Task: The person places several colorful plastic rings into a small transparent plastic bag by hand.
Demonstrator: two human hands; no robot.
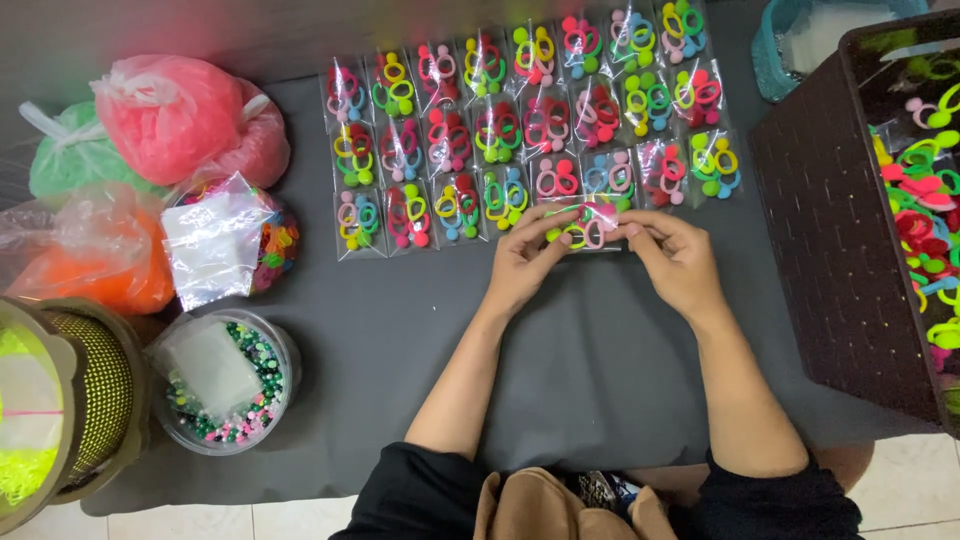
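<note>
My left hand (522, 258) and my right hand (676, 256) together hold a small clear packet of colourful hair ties (588, 224), pinching it at both ends just above a dark grey mat (580, 350). The packet sits at the near edge of three rows of similar clear packets of hair ties (520, 130) laid flat side by side on the mat. My fingers cover the packet's two ends.
A dark woven basket (830, 230) of loose bright hair ties stands at the right. At the left lie tied plastic bags, pink (175, 115), green (75, 155) and orange (100, 265), two round tubs of beads (225, 385), and a yellow-green mesh container (60, 400).
</note>
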